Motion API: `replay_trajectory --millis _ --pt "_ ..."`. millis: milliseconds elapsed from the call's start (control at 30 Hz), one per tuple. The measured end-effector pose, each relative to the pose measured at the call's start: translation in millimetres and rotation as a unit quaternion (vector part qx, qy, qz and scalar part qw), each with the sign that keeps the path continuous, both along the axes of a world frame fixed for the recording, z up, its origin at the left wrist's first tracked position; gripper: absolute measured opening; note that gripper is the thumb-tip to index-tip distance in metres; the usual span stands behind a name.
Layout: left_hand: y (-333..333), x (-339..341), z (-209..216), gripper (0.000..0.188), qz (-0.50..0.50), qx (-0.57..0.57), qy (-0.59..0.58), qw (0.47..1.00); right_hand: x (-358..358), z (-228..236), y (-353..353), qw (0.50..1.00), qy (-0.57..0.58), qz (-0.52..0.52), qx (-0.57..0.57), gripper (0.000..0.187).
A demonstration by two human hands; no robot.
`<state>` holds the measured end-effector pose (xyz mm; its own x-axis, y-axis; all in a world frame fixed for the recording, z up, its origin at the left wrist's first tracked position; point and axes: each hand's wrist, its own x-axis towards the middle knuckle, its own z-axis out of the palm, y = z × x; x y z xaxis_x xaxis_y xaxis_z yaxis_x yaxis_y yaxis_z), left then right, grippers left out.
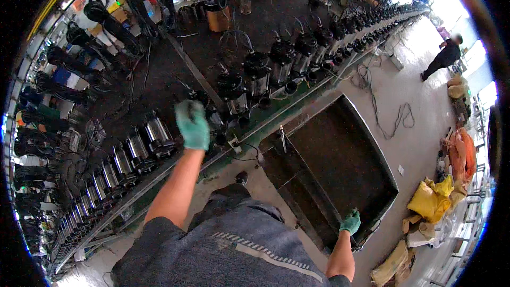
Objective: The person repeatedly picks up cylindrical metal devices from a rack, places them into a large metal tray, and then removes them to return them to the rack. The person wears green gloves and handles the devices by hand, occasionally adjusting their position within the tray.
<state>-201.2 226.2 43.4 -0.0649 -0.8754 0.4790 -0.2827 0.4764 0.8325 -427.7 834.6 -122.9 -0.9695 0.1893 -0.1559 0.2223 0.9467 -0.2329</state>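
Observation:
My left hand (192,125), in a green glove, is over the workbench (175,64). It is smeared by motion, so its fingers and anything in them cannot be made out. Just right of it stands a pump-like unit (232,90) with a black top and a shiny metal body. Further down to the right, my gloved right hand (350,222) looks closed at the near end of a long divider bar (313,180). That bar runs across a wide, dark, shallow metal bin (350,143). What the right fingers hold is hidden.
More pump-like units (305,48) line the bench to the far right; shiny metal cylinders (139,146) line it to the left. Coiled black cables (114,26) hang behind. A loose cable (390,127) and yellow sacks (431,202) lie on the floor. A person (445,57) stands far right.

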Motion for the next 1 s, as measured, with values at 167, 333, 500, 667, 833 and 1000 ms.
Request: replay_trajectory --millis 167,333,500,667,833,1000 --pt "-152.7 42.9 -14.6 0.059 -0.232 0.279 0.097 0.927 -14.1 -46.1 24.4 0.901 0.079 -0.017 -0.426 0.043" --pt "-125.0 13.7 -6.8 0.056 -0.204 0.411 0.155 0.875 26.0 25.0 -44.3 0.917 0.146 0.025 -0.370 0.035" --pt "-22.0 23.7 -11.6 0.049 -0.363 0.168 0.001 0.916 69.4 -30.6 -67.6 0.896 0.127 0.029 -0.425 0.033" --pt "78.0 15.9 58.1 0.039 -0.446 0.194 0.150 0.861 126.0 47.5 -182.5 0.873 -0.054 0.131 -0.467 0.030" --pt "130.3 -18.8 53.7 0.040 -0.475 0.380 0.275 0.745 155.6 90.0 -217.9 0.763 -0.241 0.170 -0.575 0.055" --pt "156.7 -50.2 -44.4 0.031 -0.481 0.445 0.131 0.744 137.2 114.5 -150.7 0.854 -0.153 0.002 -0.498 0.045"
